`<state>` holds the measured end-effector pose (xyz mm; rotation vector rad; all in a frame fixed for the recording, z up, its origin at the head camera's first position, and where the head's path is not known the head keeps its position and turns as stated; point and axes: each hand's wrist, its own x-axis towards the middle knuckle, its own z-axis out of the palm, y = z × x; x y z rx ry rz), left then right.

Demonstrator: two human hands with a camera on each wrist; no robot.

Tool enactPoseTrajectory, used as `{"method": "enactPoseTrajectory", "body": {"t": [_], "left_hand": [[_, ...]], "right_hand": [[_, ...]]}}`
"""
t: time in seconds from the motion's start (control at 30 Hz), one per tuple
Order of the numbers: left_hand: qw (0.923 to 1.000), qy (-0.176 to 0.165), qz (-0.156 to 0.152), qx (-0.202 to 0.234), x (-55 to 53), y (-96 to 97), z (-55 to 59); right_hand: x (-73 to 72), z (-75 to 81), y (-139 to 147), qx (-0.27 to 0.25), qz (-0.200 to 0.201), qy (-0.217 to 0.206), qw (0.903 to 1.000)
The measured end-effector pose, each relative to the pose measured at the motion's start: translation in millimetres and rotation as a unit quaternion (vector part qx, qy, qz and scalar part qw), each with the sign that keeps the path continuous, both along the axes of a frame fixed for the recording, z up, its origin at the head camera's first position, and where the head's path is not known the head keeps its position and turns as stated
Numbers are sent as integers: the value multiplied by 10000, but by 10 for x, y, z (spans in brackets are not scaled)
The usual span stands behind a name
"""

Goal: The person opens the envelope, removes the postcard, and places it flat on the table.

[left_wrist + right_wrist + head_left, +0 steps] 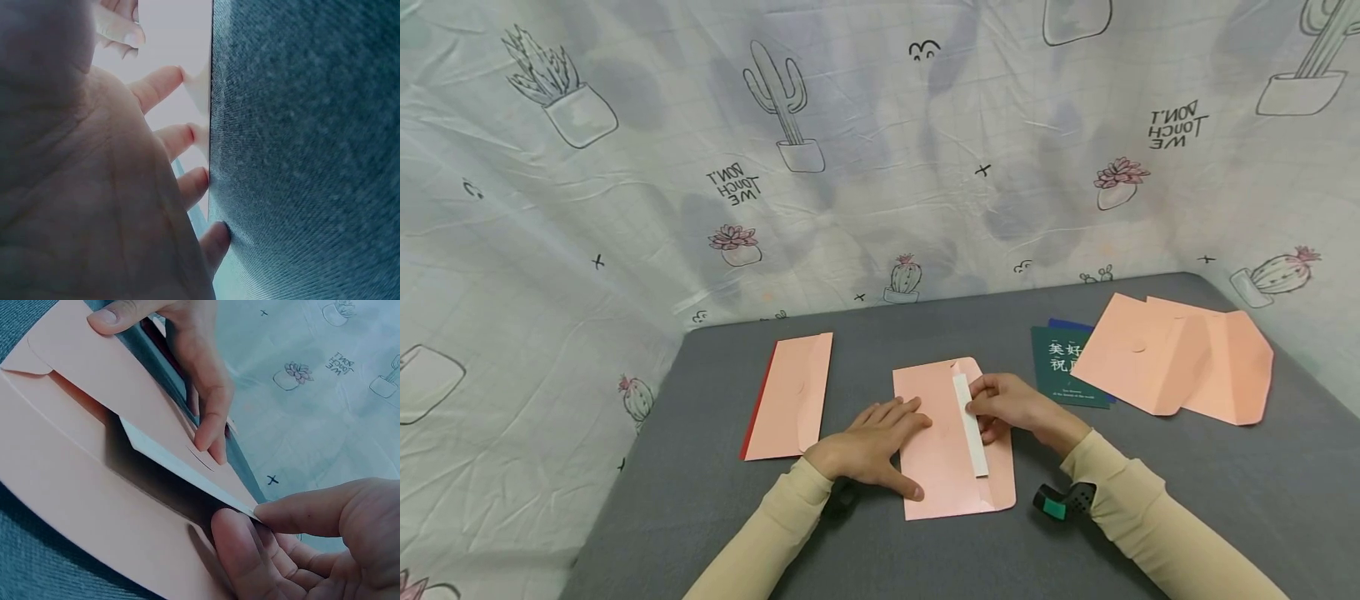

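Observation:
A pink envelope lies on the grey table with its flap folded out to the right. From its opening sticks a narrow strip of a white card; the rest is hidden inside the pocket. My right hand pinches the card's protruding edge between thumb and fingers, and in the right wrist view this edge is lifted above the flap. My left hand lies on the envelope's left side with fingers spread, thumb near its lower part. In the left wrist view the fingertips touch down along the envelope's edge.
To the left lies another pink envelope with a red strip along its left side. At the back right, two pink envelopes overlap a dark green card with white writing, and a blue card shows behind it. Printed cloth hangs behind.

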<state>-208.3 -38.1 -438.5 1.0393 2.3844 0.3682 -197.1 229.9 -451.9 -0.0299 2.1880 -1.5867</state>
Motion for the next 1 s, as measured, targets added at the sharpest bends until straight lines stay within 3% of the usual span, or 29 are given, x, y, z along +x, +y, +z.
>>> {"method": "enactPoseTrajectory", "body": {"t": [0.47,1.0], "left_hand": [[10000,5,-27,-27,13,-5,24],[10000,38,-24,-39,11,-4,21]], "right_hand": [[-9,14,80,80,71,-198,9997],[-19,-20,82,-85,-264,-147,9995]]}}
